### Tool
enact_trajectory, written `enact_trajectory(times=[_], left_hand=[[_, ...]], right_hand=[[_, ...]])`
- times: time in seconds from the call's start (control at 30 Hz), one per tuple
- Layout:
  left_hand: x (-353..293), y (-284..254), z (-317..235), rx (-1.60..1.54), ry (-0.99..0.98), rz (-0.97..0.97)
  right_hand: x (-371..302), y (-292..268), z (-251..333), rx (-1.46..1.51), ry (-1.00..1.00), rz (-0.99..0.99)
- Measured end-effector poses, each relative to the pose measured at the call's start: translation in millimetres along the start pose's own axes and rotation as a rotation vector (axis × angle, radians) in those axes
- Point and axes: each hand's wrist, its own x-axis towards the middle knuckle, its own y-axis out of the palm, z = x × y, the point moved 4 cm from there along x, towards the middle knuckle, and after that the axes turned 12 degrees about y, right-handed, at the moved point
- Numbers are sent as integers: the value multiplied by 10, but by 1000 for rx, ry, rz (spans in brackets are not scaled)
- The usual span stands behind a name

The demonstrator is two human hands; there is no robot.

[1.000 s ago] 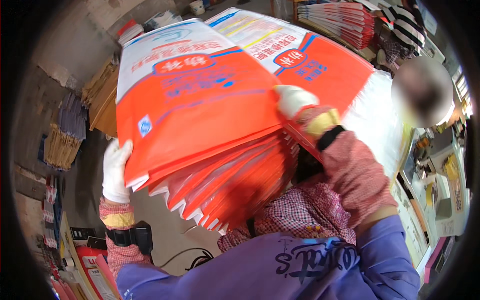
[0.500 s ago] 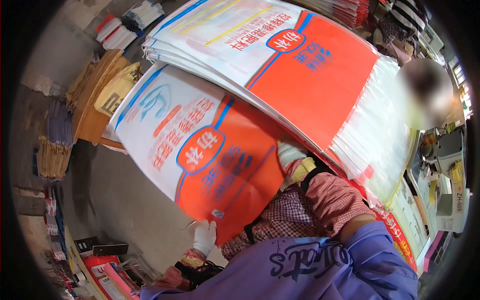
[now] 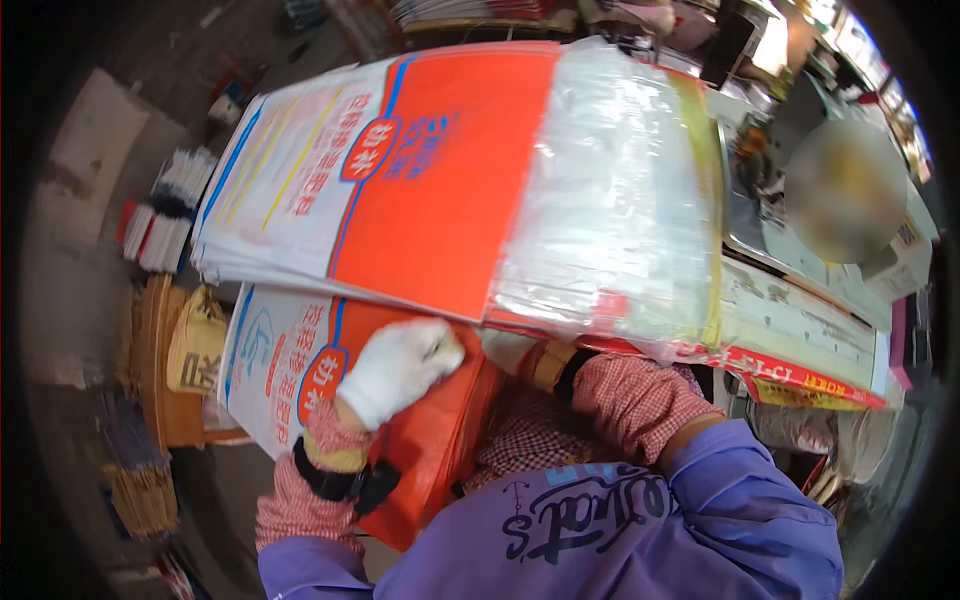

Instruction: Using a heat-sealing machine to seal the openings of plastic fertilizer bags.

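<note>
Resting over the lower red-and-white sacks: gloved left hand, fingers curled, can't tell if gripping. Right hand half-hidden at the upper sacks' edge, state unclear. Upper sacks piled flat beyond, insides hidden, clear plastic at right end.

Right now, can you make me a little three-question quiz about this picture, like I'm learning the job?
1. The left hand is over what? a) a cup, b) the lower bags, c) a shoe.
2. True or false: the clear plastic is to the left of the upper bags' red part.
3. Which hand is closer to the yellow sack?

Key: 1. b; 2. false, it is to the right; 3. the left.
</note>
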Motion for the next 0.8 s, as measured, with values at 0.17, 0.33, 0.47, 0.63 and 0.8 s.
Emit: enact_trajectory(times=[0.17, 0.33, 0.47, 0.63, 0.8], left_hand=[[1676, -117, -493, 311, 156, -116], [2399, 54, -275, 581, -35, -258], [2530, -15, 80, 314, 62, -360], [2437, -153, 143, -621, -68, -375], [2326, -346, 130, -657, -80, -437]], right_hand=[[-240, -107, 12, 382, 118, 511], [-175, -820, -464, 931, -424, 1062], [217, -926, -1328, 1197, -39, 265], [910, -630, -2360, 1126, 857, 105], [1432, -210, -2217, 700, 685, 496]])
